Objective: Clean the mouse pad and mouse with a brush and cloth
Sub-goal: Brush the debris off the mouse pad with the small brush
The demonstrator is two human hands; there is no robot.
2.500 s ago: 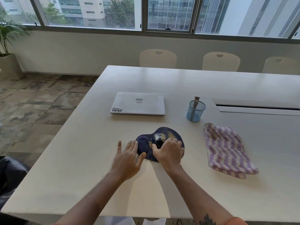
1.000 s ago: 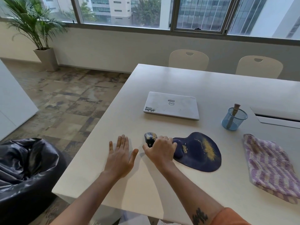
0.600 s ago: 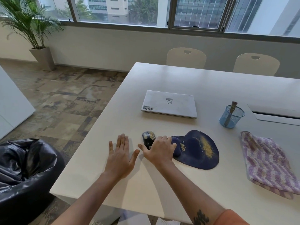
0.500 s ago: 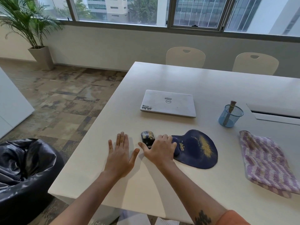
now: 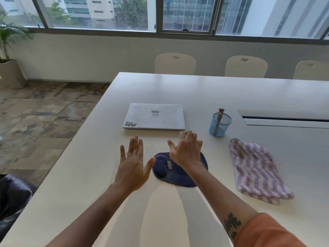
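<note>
Head view: left hand (image 5: 132, 166) lies flat on the table (image 5: 231, 90), fingers straight and slightly spread, beside the dark pad (image 5: 175, 172). Right hand (image 5: 187, 151) hovers over the pad, fingers loosely bent, gripping nothing visible. Brush (image 5: 219, 120) stands in the cup (image 5: 220, 124); cloth (image 5: 254, 168) lies right.

Left hand (image 5: 132, 166) flat, palm down, fingers straight and together, thumb splayed out. Right hand (image 5: 187, 151) raised, fingers loosely curled and spread, holding nothing. Both forearms extended forward; orange sleeve on right arm.
</note>
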